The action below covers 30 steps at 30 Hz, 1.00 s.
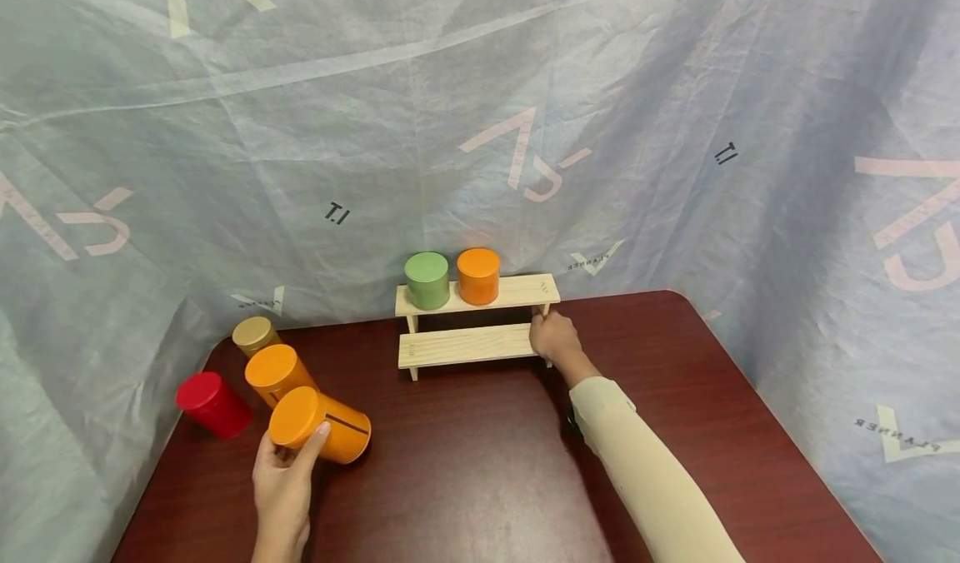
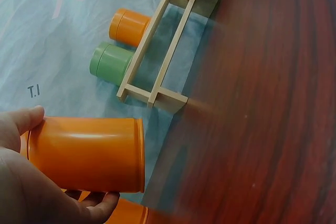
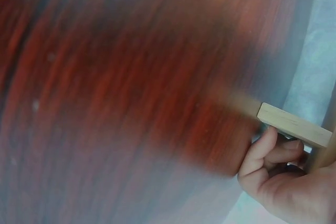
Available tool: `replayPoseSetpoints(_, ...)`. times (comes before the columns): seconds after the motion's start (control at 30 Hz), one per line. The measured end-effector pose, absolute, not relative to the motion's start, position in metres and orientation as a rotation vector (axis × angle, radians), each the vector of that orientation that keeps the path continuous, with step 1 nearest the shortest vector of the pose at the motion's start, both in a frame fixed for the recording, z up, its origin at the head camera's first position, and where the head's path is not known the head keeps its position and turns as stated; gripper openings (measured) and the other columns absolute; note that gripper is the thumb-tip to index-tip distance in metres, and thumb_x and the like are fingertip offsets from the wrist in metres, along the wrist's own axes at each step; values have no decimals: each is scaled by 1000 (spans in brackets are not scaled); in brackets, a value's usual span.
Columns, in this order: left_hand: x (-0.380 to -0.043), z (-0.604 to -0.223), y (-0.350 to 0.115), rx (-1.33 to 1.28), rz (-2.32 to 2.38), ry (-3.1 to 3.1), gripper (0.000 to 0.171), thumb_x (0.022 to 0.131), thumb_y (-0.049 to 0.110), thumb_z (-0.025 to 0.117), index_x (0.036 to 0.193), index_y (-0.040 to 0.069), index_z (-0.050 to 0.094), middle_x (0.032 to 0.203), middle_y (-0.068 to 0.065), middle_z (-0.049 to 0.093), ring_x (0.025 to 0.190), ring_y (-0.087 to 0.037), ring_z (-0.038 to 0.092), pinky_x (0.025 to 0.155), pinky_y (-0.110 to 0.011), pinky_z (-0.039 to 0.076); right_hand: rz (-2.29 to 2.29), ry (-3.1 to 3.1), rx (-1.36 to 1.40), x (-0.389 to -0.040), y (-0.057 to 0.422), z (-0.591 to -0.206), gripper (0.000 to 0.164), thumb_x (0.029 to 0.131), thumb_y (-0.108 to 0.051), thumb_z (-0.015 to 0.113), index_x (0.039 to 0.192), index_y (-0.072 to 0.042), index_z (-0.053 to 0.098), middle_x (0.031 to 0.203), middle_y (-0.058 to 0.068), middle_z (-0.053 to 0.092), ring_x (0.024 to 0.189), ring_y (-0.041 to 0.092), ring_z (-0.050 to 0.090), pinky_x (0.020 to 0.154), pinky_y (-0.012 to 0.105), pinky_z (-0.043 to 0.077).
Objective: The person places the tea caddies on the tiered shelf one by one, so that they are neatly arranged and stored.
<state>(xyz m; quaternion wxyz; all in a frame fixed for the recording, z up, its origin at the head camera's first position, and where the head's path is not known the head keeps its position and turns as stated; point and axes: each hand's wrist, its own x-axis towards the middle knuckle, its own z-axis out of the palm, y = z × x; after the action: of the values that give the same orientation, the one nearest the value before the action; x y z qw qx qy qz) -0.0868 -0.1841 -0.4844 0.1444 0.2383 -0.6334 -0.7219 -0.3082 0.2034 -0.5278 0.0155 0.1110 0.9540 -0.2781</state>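
My left hand (image 1: 283, 484) grips a tall orange canister (image 1: 341, 430) near its lidded end, with the thumb along one side and the fingers round the other. In the head view the canister leans, lid toward the left. At the right end of a two-tier wooden shelf (image 1: 465, 346), my right hand (image 1: 555, 336) holds the side frame, its fingers curled there in the right wrist view. On the upper tier stand a short green canister (image 1: 427, 281) and a short orange canister (image 1: 478, 277), side by side. The lower tier bears nothing.
Left of the held canister stand a second tall orange canister (image 1: 276, 371), a red canister (image 1: 213, 405) and a gold-lidded canister (image 1: 255, 334). The dark red-brown table (image 1: 465, 463) meets a grey printed cloth (image 1: 360, 130) hanging behind and at the sides.
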Motion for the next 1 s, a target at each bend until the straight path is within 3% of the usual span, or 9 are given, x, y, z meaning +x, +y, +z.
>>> replayPoseSetpoints(0.83,-93,-491,-171,610,-2061,-1923,49,94,17,82,136,18,57,111,19,66,103,1,62,86,-9,51,-885,2977,337,-306,204,-527,60,108,-36,23,105,5,66,108,33,71,91,45,72,88,56,61)
replayPoseSetpoints(1.0,-92,-491,-168,602,-2071,-1931,50,94,17,82,137,16,56,112,19,66,104,1,62,87,-9,52,-887,2964,333,-305,204,-525,60,109,-36,22,102,3,66,102,31,72,75,39,71,83,53,62)
